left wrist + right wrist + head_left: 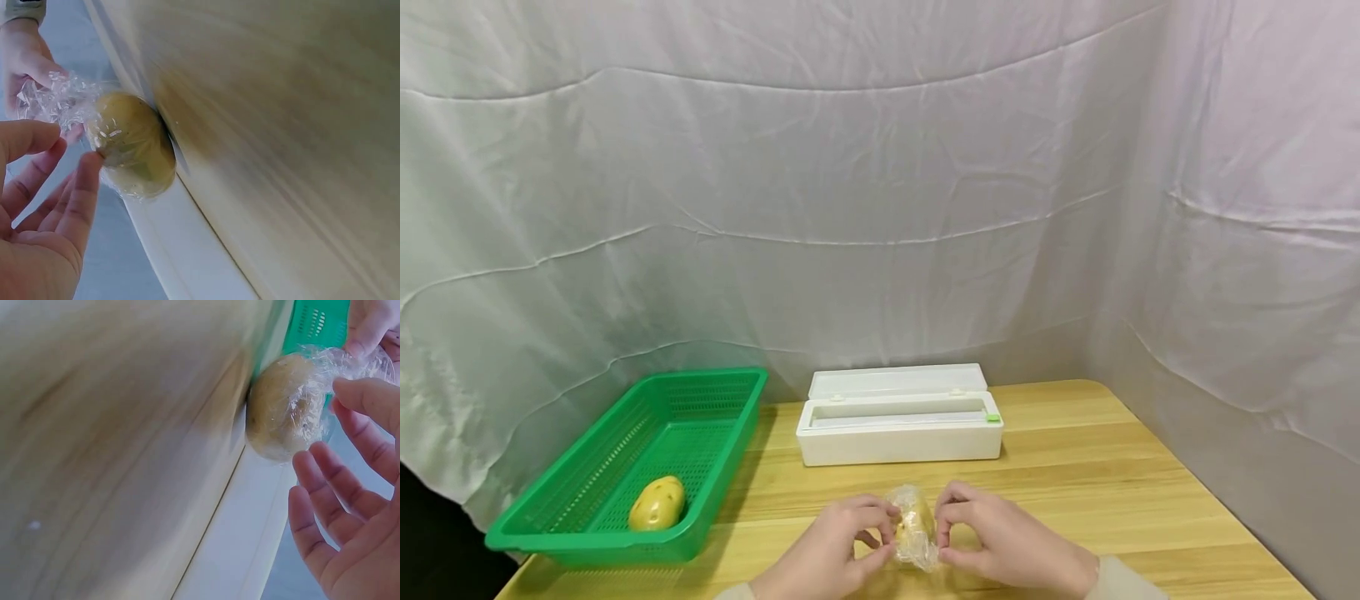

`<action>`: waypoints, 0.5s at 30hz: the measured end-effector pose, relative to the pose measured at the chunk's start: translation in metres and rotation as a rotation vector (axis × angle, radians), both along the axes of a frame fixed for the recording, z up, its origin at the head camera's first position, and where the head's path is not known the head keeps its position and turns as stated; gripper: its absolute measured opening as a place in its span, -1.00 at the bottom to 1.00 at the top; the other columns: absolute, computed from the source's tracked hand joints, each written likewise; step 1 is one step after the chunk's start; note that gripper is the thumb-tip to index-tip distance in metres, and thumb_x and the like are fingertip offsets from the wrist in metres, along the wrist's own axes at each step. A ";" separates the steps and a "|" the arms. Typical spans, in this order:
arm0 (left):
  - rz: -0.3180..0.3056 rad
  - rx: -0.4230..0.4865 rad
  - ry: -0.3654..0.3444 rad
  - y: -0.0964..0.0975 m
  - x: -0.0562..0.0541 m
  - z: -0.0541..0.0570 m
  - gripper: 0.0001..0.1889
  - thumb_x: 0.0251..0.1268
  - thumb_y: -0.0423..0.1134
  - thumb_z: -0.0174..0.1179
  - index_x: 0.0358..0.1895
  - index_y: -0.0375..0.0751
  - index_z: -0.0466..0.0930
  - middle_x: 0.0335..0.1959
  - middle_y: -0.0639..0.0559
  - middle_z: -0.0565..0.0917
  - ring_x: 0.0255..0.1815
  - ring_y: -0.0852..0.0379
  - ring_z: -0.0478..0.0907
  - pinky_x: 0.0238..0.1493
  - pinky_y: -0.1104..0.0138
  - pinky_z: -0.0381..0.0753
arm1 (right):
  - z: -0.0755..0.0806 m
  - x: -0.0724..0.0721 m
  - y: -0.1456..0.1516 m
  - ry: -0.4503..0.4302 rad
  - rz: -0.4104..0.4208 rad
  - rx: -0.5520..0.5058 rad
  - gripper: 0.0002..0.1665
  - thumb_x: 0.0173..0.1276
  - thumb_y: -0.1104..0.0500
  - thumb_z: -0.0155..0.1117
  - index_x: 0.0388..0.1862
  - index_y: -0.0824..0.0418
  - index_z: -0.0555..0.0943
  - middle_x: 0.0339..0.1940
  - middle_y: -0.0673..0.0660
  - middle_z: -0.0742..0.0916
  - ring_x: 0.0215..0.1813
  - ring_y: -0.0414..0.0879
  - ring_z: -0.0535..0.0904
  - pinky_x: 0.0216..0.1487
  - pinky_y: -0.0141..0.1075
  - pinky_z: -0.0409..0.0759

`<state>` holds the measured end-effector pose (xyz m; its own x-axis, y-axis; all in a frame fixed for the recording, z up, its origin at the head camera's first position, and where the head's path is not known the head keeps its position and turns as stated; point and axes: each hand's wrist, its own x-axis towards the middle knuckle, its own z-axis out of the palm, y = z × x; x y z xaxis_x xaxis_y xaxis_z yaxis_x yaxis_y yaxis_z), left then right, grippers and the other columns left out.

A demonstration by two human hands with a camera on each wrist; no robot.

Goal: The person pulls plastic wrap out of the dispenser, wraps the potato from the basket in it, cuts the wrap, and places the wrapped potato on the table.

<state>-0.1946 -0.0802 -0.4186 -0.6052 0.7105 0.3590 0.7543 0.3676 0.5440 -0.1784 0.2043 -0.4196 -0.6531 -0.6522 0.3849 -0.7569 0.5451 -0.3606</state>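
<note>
A yellow potato [913, 523] sits on the table in front of the person, with clear plastic wrap [59, 103] around it. The wrap bunches up into loose, crinkled folds on the potato's upper side. From the left, the left hand [841, 543] pinches the film between thumb and index finger, its other fingers beside the potato. On the opposite side the right hand [1003, 537] has thumb and index fingertips together at the film's edge, while its remaining fingers [325, 500] are loosely bent near the potato.
A green perforated basket [730, 492] stands at the left, holding one unwrapped potato [657, 503]. Behind the hands is a white cling-film dispenser box [901, 447], lid raised, with a green piece [992, 418] at its right end. Grey cloth [880, 192] hangs around the wooden table [1075, 450].
</note>
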 end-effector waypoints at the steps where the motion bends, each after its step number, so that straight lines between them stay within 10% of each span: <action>1: 0.005 0.017 -0.026 0.000 -0.001 0.000 -0.84 0.48 -0.37 0.34 -0.30 -0.03 0.65 0.11 -0.06 0.79 0.15 0.17 0.73 -0.12 0.59 0.71 | 0.000 -0.001 -0.001 0.012 -0.004 -0.003 -0.79 0.51 -0.01 0.46 -0.28 -0.29 0.59 0.02 -0.23 0.68 0.02 -0.33 0.63 0.01 -0.33 0.70; 8: 0.057 0.102 -0.169 0.002 -0.011 -0.001 -0.80 0.42 -0.44 0.35 -0.37 -0.08 0.67 0.03 -0.13 0.84 -0.01 0.27 0.77 -0.12 0.54 0.74 | 0.001 -0.012 -0.004 -0.031 -0.006 -0.028 -0.80 0.52 0.06 0.44 -0.27 -0.24 0.62 0.12 -0.13 0.80 0.19 -0.15 0.74 0.21 -0.17 0.74; 15: 0.137 0.113 -0.133 0.004 -0.019 -0.003 -0.76 0.34 -0.43 0.39 -0.43 -0.01 0.67 -0.10 0.01 0.89 -0.03 0.23 0.79 -0.03 0.39 0.78 | 0.001 -0.019 -0.008 -0.066 -0.013 -0.072 -0.78 0.49 0.16 0.45 -0.27 -0.17 0.63 0.04 -0.13 0.84 0.12 -0.22 0.74 0.18 -0.19 0.74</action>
<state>-0.2136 -0.0762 -0.4219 -0.7409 0.5777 0.3425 0.6201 0.3927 0.6791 -0.1977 0.1958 -0.4186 -0.6872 -0.6155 0.3860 -0.7228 0.5261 -0.4480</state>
